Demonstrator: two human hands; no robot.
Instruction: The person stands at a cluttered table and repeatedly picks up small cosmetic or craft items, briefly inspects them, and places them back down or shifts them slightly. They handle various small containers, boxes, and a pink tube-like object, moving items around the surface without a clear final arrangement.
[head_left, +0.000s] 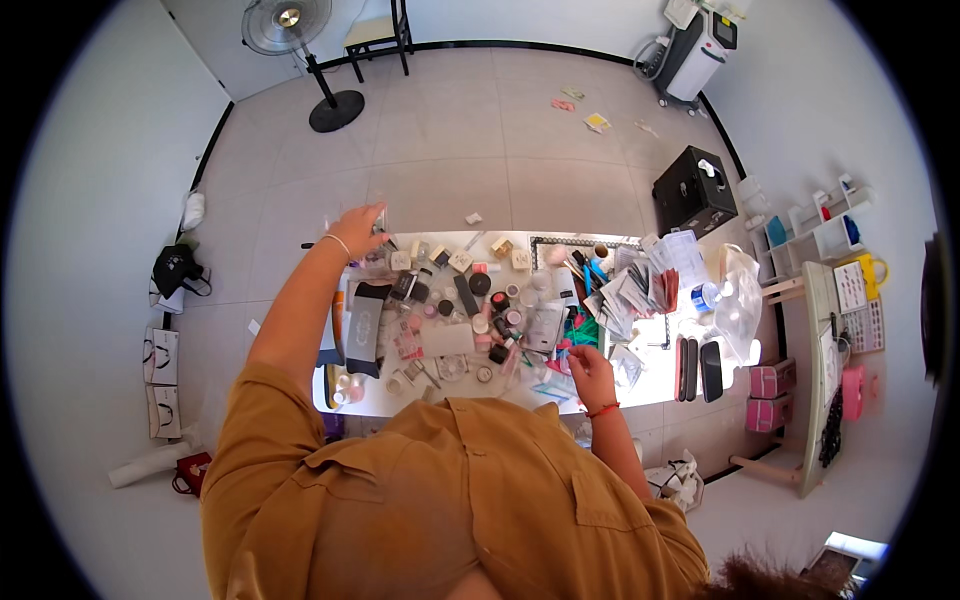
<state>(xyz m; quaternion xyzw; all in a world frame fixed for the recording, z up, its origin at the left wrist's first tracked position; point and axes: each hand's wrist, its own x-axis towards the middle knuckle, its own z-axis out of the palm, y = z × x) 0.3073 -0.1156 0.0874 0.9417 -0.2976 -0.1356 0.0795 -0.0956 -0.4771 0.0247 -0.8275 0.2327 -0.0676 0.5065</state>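
Note:
My left hand reaches over the far left corner of a white table. Its fingers are at a small clear plastic item, partly hidden by the hand, so a grip cannot be made out. Over the near right part of the table is my right hand, fingertips close together beside small pink and clear pieces. Whether they pinch one is too small to see. Between the hands lie many jars, including a black-lidded jar, a white flat box and a grey long case.
Sachets, a blue-labelled bottle, a clear plastic bag and a black phone crowd the table's right side. A black wheeled case stands beyond it. A pedestal fan and a chair are farther off.

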